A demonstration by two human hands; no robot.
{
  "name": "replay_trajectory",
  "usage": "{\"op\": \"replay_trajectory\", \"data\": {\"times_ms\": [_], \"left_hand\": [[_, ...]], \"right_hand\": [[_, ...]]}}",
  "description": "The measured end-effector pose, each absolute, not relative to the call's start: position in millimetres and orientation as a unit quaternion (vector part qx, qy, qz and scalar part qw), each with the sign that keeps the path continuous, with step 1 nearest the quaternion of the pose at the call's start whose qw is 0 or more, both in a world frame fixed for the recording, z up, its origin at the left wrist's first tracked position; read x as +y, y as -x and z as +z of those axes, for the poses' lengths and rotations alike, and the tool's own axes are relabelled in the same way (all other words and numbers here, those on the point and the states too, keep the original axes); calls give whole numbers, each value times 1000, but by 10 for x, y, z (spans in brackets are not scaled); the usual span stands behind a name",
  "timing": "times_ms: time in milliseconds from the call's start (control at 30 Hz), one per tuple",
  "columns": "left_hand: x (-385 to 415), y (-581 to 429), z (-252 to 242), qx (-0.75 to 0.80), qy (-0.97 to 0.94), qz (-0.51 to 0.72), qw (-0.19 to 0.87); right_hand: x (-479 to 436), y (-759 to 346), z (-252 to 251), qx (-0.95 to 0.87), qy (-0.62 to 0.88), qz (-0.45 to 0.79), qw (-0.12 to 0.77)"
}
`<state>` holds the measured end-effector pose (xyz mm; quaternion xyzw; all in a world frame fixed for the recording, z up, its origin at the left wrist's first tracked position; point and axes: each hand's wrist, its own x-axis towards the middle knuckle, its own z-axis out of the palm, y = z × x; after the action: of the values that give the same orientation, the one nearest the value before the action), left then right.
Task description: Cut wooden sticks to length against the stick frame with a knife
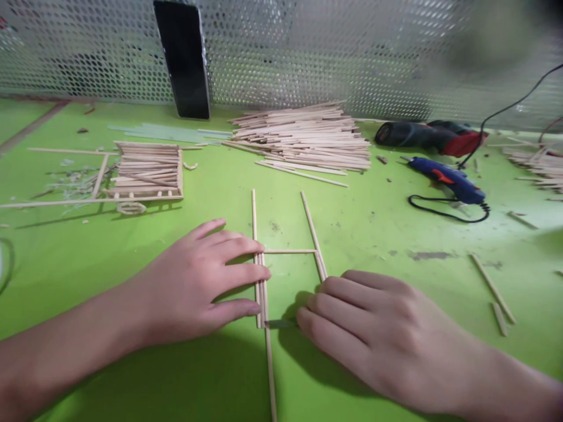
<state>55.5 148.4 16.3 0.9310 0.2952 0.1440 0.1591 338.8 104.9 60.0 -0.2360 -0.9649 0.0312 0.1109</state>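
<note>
On the green table, a frame of thin wooden sticks [290, 251] has two long sides joined by one cross stick. My left hand [211, 275] lies with fingers spread, its fingertips pressing on several parallel sticks [263, 293] along the frame's left side. A longer stick [270, 375] runs from there toward me. My right hand [365, 334] is closed beside the right-hand stick [309, 220], its knuckles up. From its fingers a thin dark blade-like strip [281, 323] reaches the lower ends of the sticks; its other end is hidden.
A small stick-built cart [149, 170] stands at the left. Behind are a pile of sticks [303, 138] and a phone [183, 58] leaning on perforated metal sheet [281, 53]. A blue glue gun [448, 176] with a cord and a dark power tool [422, 136] lie right; loose stick pieces [492, 287] nearer.
</note>
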Motion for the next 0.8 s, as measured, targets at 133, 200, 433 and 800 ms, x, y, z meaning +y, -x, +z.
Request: {"op": "replay_trajectory", "data": {"times_ms": [133,200,433,800], "left_hand": [[1441,-576,177,312,-927,136,156],[1418,-582,179,322,-925,129,152],[1396,-562,162,319,-926,130,154],[1398,-576,194,309,-926,143,162]], "right_hand": [[1042,-3385,596,-967,228,38,111],[1029,-3396,586,-966,229,42,114],[1002,-3401,572,-959,243,63,131],[990,-3421,567,-961,234,69,132]]}}
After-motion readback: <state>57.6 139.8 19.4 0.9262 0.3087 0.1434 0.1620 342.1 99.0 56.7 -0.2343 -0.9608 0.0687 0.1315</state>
